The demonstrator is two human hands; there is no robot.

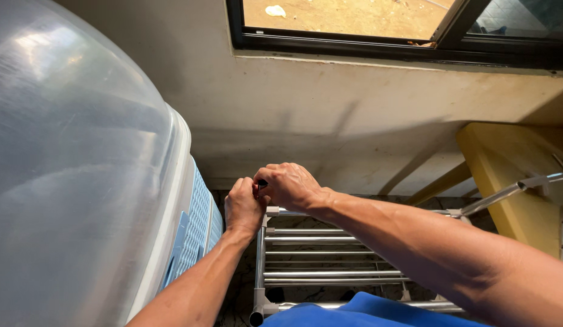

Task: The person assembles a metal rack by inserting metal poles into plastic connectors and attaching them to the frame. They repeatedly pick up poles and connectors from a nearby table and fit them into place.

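Above the metal rack's corner, left hand and right hand, both grips pinching a small dark piece (axis unclear).

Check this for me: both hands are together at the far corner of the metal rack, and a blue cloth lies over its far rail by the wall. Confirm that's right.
Not quite. The head view shows the left hand and right hand together at the far corner of the metal rack, but the blue cloth lies over its near rail, at the bottom of the picture, not by the wall.

Two hands, one metal rack, one plastic tub, one window
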